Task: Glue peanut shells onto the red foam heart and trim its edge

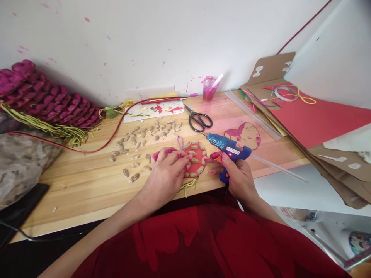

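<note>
A blue glue gun is gripped in the right hand, its nozzle aimed left, just past the far edge of a red cut-out. The cut-out is laid near the front edge of the tabletop and is ringed with peanuts. Its left side is pressed down by the spread fingers of the left hand, which clasps nothing. Further left, loose peanuts are scattered, and scissors are laid behind the cut-out.
</note>
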`<state>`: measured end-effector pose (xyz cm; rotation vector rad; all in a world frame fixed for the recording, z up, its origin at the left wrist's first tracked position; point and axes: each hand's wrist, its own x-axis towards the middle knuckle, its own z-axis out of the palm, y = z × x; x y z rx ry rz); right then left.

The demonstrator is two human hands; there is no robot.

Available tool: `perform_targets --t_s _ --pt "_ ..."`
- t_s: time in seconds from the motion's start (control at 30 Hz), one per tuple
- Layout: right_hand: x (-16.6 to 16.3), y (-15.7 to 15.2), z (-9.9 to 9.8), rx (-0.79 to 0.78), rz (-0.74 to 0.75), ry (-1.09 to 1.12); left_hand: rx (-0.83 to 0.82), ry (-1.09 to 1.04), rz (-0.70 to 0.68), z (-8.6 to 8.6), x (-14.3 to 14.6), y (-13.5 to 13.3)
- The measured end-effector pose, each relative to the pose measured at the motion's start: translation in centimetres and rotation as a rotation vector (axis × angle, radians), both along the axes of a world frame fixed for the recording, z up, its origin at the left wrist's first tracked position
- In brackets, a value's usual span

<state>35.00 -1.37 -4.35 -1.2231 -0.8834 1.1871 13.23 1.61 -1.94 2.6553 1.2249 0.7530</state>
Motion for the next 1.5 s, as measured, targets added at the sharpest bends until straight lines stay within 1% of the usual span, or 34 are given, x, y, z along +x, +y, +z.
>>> perform_targets --t_s 0.17,0.27,0.33,0.57,0.67,0.73,0.87,0.9,0.97,1.07,1.17,1.3,1.4,1.5 --pt "0.1 0.0 0.0 -0.005 0.002 0.01 0.035 0.149 -0.05 -0.6 0.9 -0.7" --pt "0.2 -0.1 0.0 -0.025 0.0 -0.002 0.062 0.221 -0.072 -0.5 1.1 -0.8" --pt "0.2 -0.2 0.0 -0.039 0.006 -0.004 0.052 0.273 -0.086 -0.4 1.0 -0.8" --pt "0.4 -0.2 0.0 -0.066 -0.01 -0.024 0.034 0.312 -0.125 -0.2 1.3 -0.4" --pt "0.3 -0.2 0.0 -0.054 -0.005 -0.01 0.024 0.257 -0.1 -0.2 1.1 -0.5" --pt "0.3 -0.2 0.0 -0.049 0.002 -0.002 0.025 0.192 -0.057 -0.2 0.6 -0.7" --pt "0.3 0.1 0.3 -0.055 -0.031 0.068 0.049 0.068 0.142 0.1 -1.3 -1.4" --pt "0.3 0.2 0.5 -0.067 -0.045 0.093 0.03 0.048 0.186 0.2 -1.8 -1.6" --pt "0.2 0.5 0.9 -0.096 -0.07 0.14 -0.03 0.02 0.233 0.3 -2.7 -2.2" --pt "-0.2 0.7 1.5 -0.128 -0.079 0.193 -0.097 0.005 0.241 0.1 -3.5 -3.0" --pt "-0.6 0.3 2.0 -0.149 -0.066 0.206 -0.098 0.001 0.252 -0.2 -3.8 -3.5" --pt "-0.9 -0.6 2.7 -0.194 -0.071 0.218 -0.101 -0.004 0.254 -0.5 -3.7 -3.3" --pt "-0.9 -1.3 3.0 -0.23 -0.058 0.239 -0.083 -0.038 0.221 -0.8 -3.7 -3.0" --pt "-0.8 -1.7 3.0 -0.219 -0.051 0.225 -0.084 -0.104 0.193 -1.1 -3.8 -2.6"
